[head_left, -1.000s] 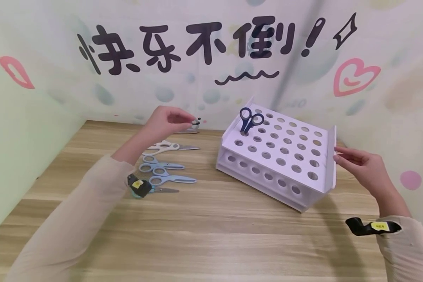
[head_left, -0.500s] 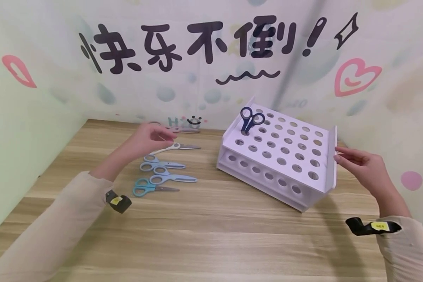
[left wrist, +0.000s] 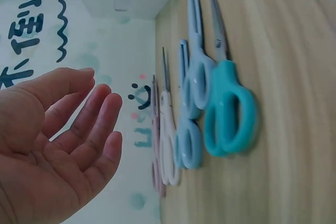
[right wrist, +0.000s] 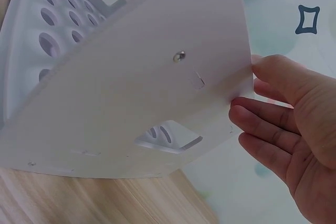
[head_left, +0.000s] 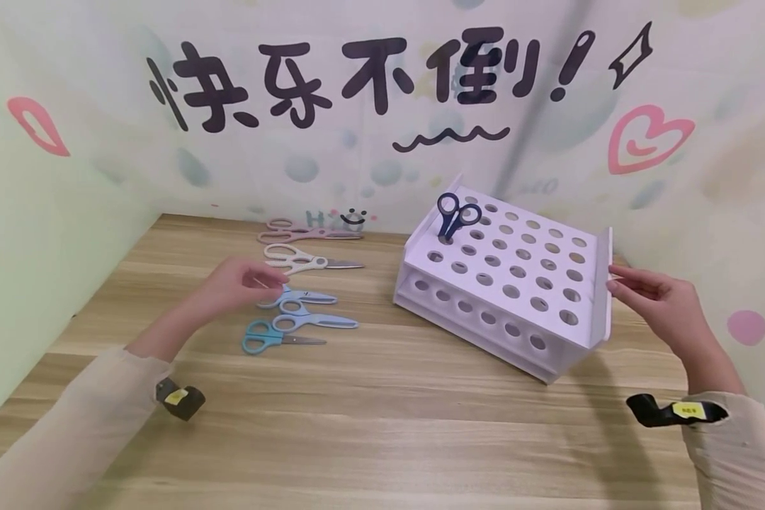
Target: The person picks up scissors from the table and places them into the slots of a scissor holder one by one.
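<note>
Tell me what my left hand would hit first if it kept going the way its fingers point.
Probably the light blue scissors: the left hand hovers open, fingertips right beside their handle loops. Depth is unclear.

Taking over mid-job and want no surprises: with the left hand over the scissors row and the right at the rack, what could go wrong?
The scissors lie close together; the left hand, reaching for the light blue scissors, may nudge the neighbouring pairs.

The right hand only touches the white rack with its fingertips, so the rack could slide.

The dark blue scissors stand tilted in their hole and might tip if the rack is jolted.
</note>
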Motion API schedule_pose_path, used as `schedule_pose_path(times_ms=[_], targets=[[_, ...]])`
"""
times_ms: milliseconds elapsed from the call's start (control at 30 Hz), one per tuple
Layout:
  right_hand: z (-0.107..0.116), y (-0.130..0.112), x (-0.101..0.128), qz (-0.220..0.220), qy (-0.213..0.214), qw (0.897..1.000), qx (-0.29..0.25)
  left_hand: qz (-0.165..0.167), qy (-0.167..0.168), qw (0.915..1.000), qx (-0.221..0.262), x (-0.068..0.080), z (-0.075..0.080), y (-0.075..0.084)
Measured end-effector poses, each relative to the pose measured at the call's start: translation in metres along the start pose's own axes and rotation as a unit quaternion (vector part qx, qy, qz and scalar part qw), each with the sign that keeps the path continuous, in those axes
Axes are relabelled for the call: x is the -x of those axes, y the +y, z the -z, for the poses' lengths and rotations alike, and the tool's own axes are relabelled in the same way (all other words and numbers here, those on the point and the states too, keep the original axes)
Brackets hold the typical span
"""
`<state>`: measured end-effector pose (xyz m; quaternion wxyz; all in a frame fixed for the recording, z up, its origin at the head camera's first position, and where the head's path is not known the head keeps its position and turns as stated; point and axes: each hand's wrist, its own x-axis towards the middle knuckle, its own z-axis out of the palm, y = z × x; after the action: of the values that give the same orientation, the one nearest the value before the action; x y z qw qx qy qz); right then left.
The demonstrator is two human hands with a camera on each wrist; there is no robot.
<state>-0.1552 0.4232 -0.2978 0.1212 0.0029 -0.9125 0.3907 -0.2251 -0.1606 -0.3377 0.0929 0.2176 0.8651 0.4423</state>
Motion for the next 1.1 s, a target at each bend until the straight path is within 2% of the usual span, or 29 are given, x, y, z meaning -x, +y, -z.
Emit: schedule_pose_path(times_ms=[300,633,833,1100], targets=[[0.0,0.001,0.001,0.0,0.003,1.0,-0.004,0.044,0.004,0.9989,-0.013,0.025,-0.002,-0.017],[0.002,0.0,0.001,0.0,-0.011,1.0,-0.026,0.092,0.028,0.9942,-0.048,0.049,-0.004,-0.036],[0.001,0.0,0.001,0.002,-0.006,1.0,-0.021,0.133,0.029,0.9899,-0.039,0.061,-0.014,-0.04],[0.0,0.001,0.001,0.004,-0.005,1.0,-0.025,0.148,0.035,0.988,-0.028,0.069,-0.025,-0.04]])
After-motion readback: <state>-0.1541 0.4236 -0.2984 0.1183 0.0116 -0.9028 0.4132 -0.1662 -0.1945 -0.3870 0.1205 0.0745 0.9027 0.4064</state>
